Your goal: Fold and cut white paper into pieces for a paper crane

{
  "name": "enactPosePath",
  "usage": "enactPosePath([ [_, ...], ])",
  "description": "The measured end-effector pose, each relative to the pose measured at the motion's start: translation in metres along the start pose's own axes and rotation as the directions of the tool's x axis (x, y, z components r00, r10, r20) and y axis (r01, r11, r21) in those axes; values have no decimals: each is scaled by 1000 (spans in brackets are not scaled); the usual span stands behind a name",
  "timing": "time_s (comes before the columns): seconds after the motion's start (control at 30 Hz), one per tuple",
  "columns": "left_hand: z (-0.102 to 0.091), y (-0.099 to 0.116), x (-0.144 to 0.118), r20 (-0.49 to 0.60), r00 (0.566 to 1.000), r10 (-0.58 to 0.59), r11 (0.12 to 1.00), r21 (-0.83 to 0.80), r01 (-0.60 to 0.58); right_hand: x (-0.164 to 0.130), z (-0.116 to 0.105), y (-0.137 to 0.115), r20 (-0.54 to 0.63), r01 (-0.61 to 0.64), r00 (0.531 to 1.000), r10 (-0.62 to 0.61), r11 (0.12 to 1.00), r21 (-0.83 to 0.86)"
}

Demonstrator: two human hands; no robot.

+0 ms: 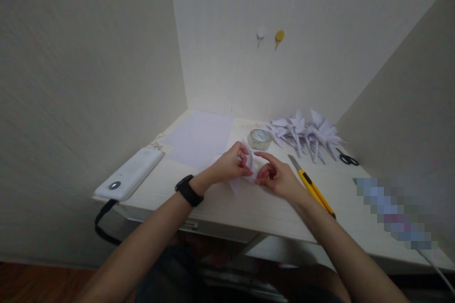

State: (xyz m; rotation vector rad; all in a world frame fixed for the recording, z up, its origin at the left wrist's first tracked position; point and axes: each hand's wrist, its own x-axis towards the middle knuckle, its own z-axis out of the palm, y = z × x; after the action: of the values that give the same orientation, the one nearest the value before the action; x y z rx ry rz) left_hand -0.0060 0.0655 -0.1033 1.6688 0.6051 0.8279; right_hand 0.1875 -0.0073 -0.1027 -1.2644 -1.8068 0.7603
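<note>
My left hand (232,164) and my right hand (277,176) meet over the middle of the pale desk (249,208). Both pinch a small piece of white folded paper (250,163) between their fingers, held just above the desktop. A black watch (188,191) sits on my left wrist. A yellow utility knife (313,188) lies on the desk right beside my right wrist, its blade pointing away from me.
A roll of clear tape (259,138) stands behind my hands. Several folded paper shapes (305,133) lie at the back right, with black scissors (347,158) beside them. A flat paper sheet (199,139) lies back left, a white power bank (130,173) at the left edge.
</note>
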Motion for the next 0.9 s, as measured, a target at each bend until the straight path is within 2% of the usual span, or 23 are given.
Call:
enactPosePath([
  [0.1,-8,7,-3,189,980,-62,998,42,55,3,-5,-6,99,45,995,-29,986,-163],
  [0.17,-9,10,-5,238,967,-96,991,117,70,7,-8,-12,147,112,987,-68,942,-316],
  [0.3,-7,11,-5,196,973,-120,979,184,84,12,-10,-24,183,209,975,-128,816,-539],
  [0.4,-5,9,-3,162,983,-83,983,177,54,12,-8,-34,194,281,960,-203,672,-686],
  [0.47,-5,8,-2,147,987,-67,983,178,40,11,-7,-40,217,340,938,-271,587,-735],
  [0.53,-5,8,-2,145,988,-61,984,175,35,11,-7,-45,250,387,917,-310,545,-744],
  [0.6,-4,9,-2,144,988,-51,984,175,25,12,-7,-48,292,414,908,-300,543,-730],
  [0.7,-3,10,-3,126,991,-48,983,183,24,12,-9,-47,342,421,907,-247,590,-689],
  [0.83,-4,11,-2,116,992,-51,983,180,29,9,-11,-39,236,270,961,-144,671,-691],
  [0.9,-6,14,4,55,998,-24,973,230,11,7,-11,-32,178,209,977,-118,698,-685],
])
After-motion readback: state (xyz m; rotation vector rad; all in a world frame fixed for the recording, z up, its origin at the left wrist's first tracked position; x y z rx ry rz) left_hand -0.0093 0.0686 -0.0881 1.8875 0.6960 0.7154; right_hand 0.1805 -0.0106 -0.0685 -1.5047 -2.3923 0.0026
